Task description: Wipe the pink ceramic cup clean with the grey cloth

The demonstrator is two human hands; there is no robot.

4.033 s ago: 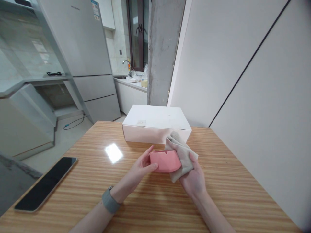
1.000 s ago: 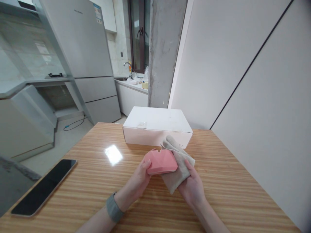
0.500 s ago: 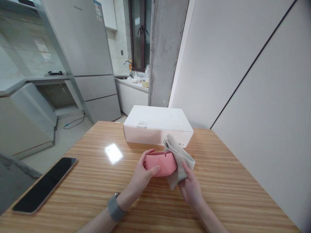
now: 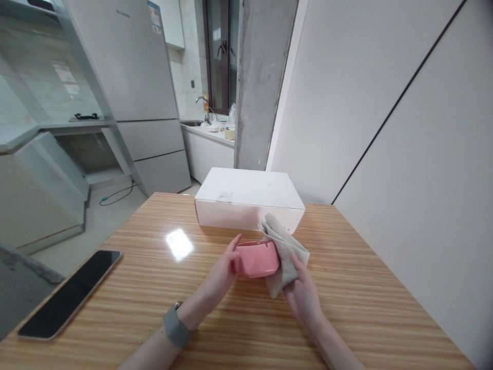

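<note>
the left hand [image 4: 221, 275] is wrapped around the left end of a small pink bowl [image 4: 256, 258], with the thumb on the near side and the fingers [image 4: 234, 242] up at the far rim. the bowl is held just above the wooden surface [image 4: 154, 288], close to the middle of it, with its open side facing up and a little away. it has a small notch in its rim.

the right hand [image 4: 304, 298] is closed on a grey cloth [image 4: 285, 252]. the cloth is pressed against the right end of the bowl, and one corner of it sticks up above the bowl. the two hands are close together, one on each end of the bowl.

a grey band [image 4: 175, 325] sits on the left wrist.

just behind the bowl and the cloth lies a flat white box [image 4: 246, 198], shut, at the far edge of the surface. a dark phone [image 4: 69, 294] lies flat near the left edge of the surface, well apart from the hands. a bright spot of light shines on the wood between the phone and the bowl.

past the surface stand a big grey fridge [image 4: 131, 92] and a rough grey pillar [image 4: 258, 77].
</note>
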